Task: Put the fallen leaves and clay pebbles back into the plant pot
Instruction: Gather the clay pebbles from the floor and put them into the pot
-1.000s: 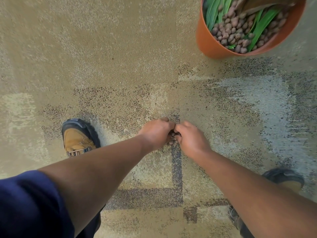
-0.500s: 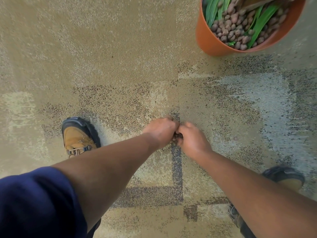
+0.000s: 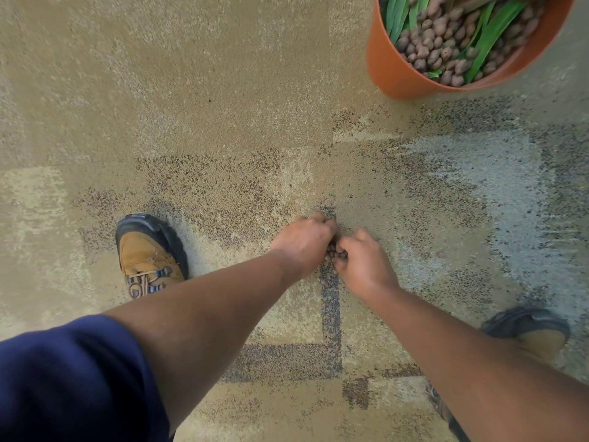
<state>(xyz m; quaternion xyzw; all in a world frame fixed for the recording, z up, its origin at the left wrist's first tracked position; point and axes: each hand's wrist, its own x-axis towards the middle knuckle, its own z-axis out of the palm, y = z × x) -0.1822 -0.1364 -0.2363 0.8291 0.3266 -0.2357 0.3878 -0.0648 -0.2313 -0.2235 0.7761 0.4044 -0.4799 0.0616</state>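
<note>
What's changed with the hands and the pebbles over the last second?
The left hand and right hand have closed tighter around the small pile of clay pebbles on the carpet, scooping them together. They have not lifted. The orange pot and the shoes stayed put.

One head-worn camera looks steeply down from standing height at the carpet (image 3: 223,90), wide-angled; both forearms reach in from six o'clock, the plant pot (image 3: 392,71) cropped at one o'clock.
</note>
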